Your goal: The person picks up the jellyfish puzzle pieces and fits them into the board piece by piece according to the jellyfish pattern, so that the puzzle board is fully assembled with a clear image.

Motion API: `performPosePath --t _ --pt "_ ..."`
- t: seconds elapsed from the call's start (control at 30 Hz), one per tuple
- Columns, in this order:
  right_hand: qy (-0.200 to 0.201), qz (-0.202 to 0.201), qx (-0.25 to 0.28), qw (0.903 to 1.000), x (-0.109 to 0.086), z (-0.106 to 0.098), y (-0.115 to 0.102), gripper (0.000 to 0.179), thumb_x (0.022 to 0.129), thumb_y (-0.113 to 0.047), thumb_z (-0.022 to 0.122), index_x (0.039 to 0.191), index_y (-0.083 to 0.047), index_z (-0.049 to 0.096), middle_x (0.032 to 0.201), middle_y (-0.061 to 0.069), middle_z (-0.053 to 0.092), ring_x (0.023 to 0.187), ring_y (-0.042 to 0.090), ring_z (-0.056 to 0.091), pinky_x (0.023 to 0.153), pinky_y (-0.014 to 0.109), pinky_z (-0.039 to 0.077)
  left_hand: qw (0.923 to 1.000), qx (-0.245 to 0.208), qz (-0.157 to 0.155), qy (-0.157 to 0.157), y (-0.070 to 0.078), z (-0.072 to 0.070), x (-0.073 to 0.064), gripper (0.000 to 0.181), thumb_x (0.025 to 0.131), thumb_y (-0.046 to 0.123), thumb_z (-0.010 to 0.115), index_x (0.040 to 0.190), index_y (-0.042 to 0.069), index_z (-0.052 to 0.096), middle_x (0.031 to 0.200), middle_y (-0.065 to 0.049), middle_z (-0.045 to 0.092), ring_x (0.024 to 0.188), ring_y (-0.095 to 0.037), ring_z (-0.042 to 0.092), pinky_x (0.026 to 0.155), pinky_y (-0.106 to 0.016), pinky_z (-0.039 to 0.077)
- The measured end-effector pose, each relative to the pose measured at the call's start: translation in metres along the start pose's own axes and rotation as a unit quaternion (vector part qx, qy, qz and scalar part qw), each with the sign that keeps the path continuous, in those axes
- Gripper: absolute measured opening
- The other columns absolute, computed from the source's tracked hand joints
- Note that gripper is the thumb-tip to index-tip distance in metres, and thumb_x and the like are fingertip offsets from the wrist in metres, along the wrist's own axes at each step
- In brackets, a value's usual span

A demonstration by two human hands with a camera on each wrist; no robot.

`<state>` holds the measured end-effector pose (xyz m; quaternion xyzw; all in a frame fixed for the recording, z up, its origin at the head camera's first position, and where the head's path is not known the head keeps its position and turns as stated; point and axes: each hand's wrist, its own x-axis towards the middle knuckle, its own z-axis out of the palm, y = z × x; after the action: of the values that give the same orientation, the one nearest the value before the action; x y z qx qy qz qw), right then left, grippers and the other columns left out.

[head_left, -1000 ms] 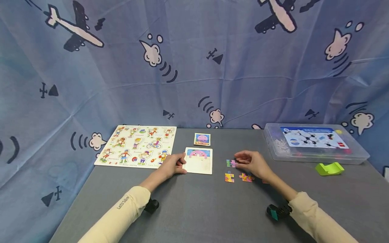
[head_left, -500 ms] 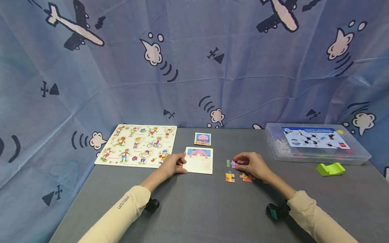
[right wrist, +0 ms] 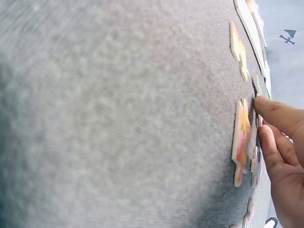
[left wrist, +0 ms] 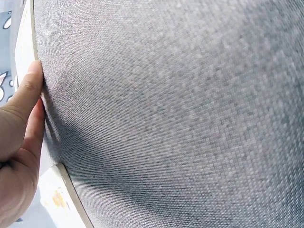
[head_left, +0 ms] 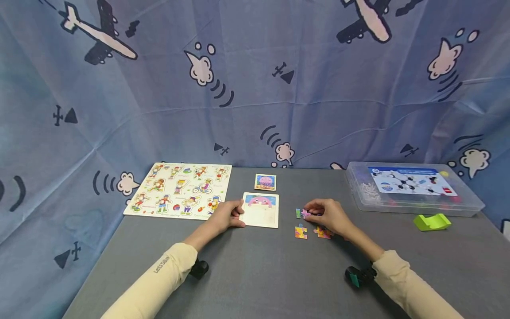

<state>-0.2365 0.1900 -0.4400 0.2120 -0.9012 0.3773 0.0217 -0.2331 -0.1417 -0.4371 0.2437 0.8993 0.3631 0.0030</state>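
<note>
- Beneath the puzzle tray (head_left: 260, 218) and spreading out on every side of it, the grey counter (head_left: 255, 274) carries the rest.
- Well to the tray's right sits a clear plastic box (head_left: 406, 201); to its left, a picture board (head_left: 179, 192) lies flat.
- At the tray's left edge, the left hand (head_left: 225, 216) grips it between thumb and fingers.
- Right of the tray, and apart from it, the right hand (head_left: 328, 215) has its fingers curled down, appearing to pinch the green-and-pink piece (head_left: 304, 213); whether the piece is lifted cannot be told.
- Between the tray and the right palm — likely the relation that counts — that piece sits at the fingertips, on the tray side of the hand. Its visible length runs sideways, toward the tray; the other end is covered. The right hand is clearly nearer.
- Also right of the tray, a yellow piece (head_left: 301, 233) and an orange piece (head_left: 322, 233) lie closer to the person.
</note>
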Motion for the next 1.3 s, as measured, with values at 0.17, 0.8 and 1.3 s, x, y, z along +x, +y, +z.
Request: performPosePath --t 0.17,0.8,1.3 --pt "0.003 0.024 0.028 0.9993 -0.001 -0.001 -0.002 0.021 0.079 -0.003 0.076 0.099 0.002 0.069 0.094 0.012 0.070 0.082 0.020 0.066 0.070 0.024 0.053 1.0000 0.001 -0.002 0.005 0.001 0.000 -0.001 0.027 0.071 0.004 0.083 0.088 -0.005 0.064 0.072 -0.008 0.058 0.068 -0.017 0.054 0.064 -0.025 0.046" --pt "0.007 0.131 0.251 0.9590 -0.002 -0.001 0.001 0.042 0.082 -0.004 0.074 0.117 0.014 0.058 0.112 0.026 0.063 0.090 0.008 0.065 0.076 0.020 0.051 0.9981 -0.036 0.048 0.012 -0.013 0.003 0.001 0.028 0.074 0.015 0.083 0.087 -0.001 0.064 0.071 -0.001 0.056 0.064 -0.009 0.051 0.061 -0.025 0.047" --pt "0.000 0.134 0.321 0.9375 -0.003 -0.005 0.002 0.045 0.084 0.003 0.070 0.120 0.020 0.051 0.108 0.012 0.068 0.091 0.004 0.065 0.078 0.022 0.052 0.9996 -0.019 -0.018 0.008 0.001 0.002 -0.001 0.025 0.072 0.002 0.082 0.088 -0.006 0.064 0.074 -0.009 0.058 0.065 -0.013 0.051 0.062 -0.023 0.045"
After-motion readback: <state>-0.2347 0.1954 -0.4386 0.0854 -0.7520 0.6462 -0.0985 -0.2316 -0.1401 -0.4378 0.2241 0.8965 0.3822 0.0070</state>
